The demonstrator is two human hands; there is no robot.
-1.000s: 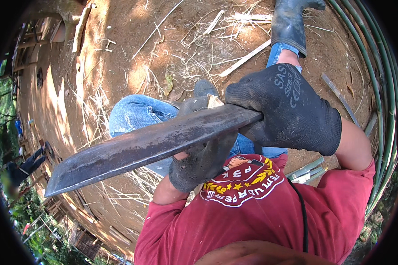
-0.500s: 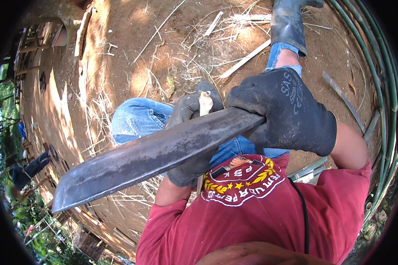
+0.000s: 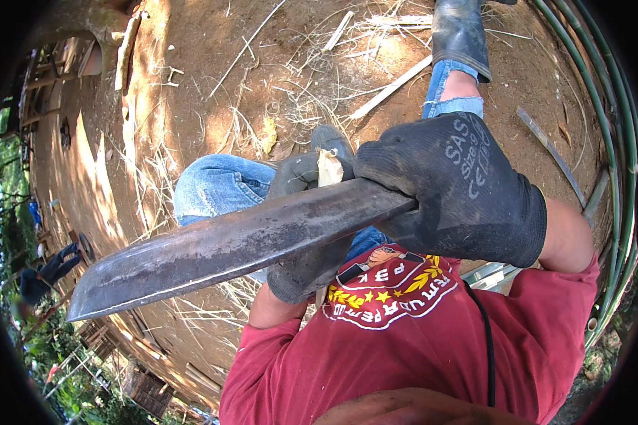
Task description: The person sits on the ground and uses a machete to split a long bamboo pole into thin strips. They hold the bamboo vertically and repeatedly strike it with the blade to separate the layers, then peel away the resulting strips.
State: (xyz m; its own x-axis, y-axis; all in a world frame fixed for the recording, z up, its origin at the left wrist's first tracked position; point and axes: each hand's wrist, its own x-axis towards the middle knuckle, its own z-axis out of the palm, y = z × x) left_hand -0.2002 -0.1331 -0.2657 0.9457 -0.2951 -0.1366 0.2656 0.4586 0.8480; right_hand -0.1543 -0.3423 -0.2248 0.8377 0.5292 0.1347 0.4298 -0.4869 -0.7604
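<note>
A machete [image 3: 241, 239] with a broad dark blade lies slantwise across the middle, its tip to the left. Wrapped round its handle end is my right hand [image 3: 450, 191], in a black glove; the handle itself is hidden by the fingers. Behind the blade, my gloved left hand [image 3: 306, 273] is closed round a pale wooden stick [image 3: 329, 168]. The stick's rough, whittled top sticks up beyond the blade, next to my right knuckles, and a bit of its lower end shows under the left wrist. The blade covers part of the left hand.
Long green bamboo poles [image 3: 612, 134] curve along the right rim. Near them lies a thin flat strip [image 3: 551, 152]. A pale split length [image 3: 392, 91] and loose shavings lie on the brown soil ahead. My bent knee [image 3: 216, 185] and a dark boot [image 3: 461, 39] flank the hands.
My right hand has shifted slightly left with the machete, whose tip sits farther left and a little higher. The left hand and the stick have barely moved.
</note>
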